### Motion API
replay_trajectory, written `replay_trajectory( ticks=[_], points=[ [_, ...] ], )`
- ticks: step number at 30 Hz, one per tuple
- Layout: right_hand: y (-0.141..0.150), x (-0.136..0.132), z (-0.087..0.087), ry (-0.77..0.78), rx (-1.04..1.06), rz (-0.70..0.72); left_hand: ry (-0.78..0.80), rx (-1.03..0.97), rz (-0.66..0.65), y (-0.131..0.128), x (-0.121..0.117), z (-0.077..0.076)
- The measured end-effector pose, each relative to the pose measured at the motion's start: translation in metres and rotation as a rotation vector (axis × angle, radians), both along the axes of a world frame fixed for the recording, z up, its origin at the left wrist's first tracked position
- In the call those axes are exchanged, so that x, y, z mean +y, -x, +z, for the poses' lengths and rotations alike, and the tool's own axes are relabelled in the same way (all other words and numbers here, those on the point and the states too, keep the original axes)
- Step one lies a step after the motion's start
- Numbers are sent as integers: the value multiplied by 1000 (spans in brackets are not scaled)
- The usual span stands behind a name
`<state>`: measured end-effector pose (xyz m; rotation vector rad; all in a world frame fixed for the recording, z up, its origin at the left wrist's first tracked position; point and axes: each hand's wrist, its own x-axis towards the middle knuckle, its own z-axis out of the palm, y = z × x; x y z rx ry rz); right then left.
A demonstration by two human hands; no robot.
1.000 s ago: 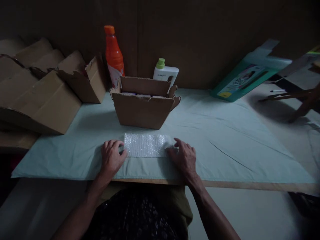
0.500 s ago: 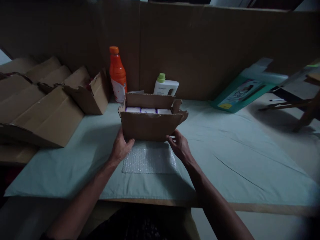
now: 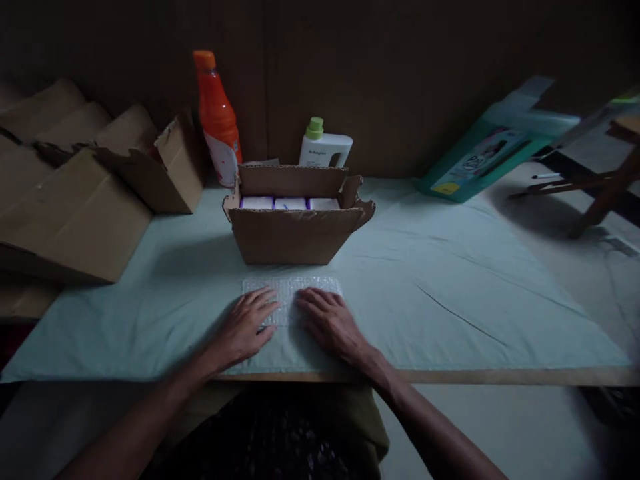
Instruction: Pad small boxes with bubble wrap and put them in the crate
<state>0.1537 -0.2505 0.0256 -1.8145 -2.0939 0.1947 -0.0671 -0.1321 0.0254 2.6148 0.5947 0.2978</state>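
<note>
A sheet of bubble wrap [image 3: 287,303] lies flat near the front edge of the cloth-covered table. On its left part rests my left hand [image 3: 250,323], fingers spread. My right hand [image 3: 330,320] lies over the right part of the sheet, palm down with fingers stretched out. Just beyond the sheet stands an open cardboard box [image 3: 293,237], which neither hand touches. Inside it sit three white packs [image 3: 290,203] with purple edges, side by side; their lower parts are hidden by the box's front wall.
Behind the box stand an orange bottle [image 3: 219,123] and a white bottle with a green cap [image 3: 325,148]. A large teal jug [image 3: 493,150] leans at the back right. Several cardboard boxes [image 3: 75,207] crowd the left side. A wooden stool [image 3: 600,193] stands on the floor at right.
Both hands have let go of the cardboard box and come back toward me onto the bubble wrap. The box now stands by itself behind the sheet. The view has tilted down slightly.
</note>
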Motion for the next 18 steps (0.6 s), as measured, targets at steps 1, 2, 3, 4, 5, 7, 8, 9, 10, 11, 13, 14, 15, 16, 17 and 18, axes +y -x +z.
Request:
replay_trajectory(
  ticks=[1,2,3,4,5,7,8,9,10,11,13,14,15,16,17,18],
  points=[
    [-11,-10,-1,-9,-20,-83,33,-29,-14,6,6,-1],
    [-25,-20,-2,-27,-40,-183,65,-74,-28,14,12,-2],
    [-38,-30,-2,-52,-61,-284,87,-126,-29,21,18,-2],
    [-51,-38,-2,-78,-78,-367,89,-179,-3,28,23,-2],
    [-60,-44,-2,-103,-90,-421,66,-222,59,33,25,-2],
    [-68,-45,-3,-143,-102,-451,-49,-231,271,39,25,-1],
    [-67,-42,-5,-152,-105,-445,-118,-192,387,38,22,0],
    [-63,-36,-7,-157,-109,-438,-175,-135,485,35,18,1],
    [-57,-28,-9,-159,-114,-428,-207,-74,550,30,13,2],
    [-51,-20,-12,-162,-113,-415,-214,-20,581,24,8,3],
    [-37,-6,-16,-172,-75,-360,-177,27,578,11,0,5],
    [-32,-2,-17,-178,-38,-325,-142,22,565,6,-3,5],
    [-27,0,-16,-178,7,-297,-99,4,563,2,-6,4],
    [-24,0,-15,-169,59,-283,-44,-24,571,2,-8,4],
    [-22,-2,-11,-158,118,-285,31,-62,583,3,-10,3],
    [-20,-6,-5,-141,181,-300,125,-116,592,7,-11,2]
  ],
)
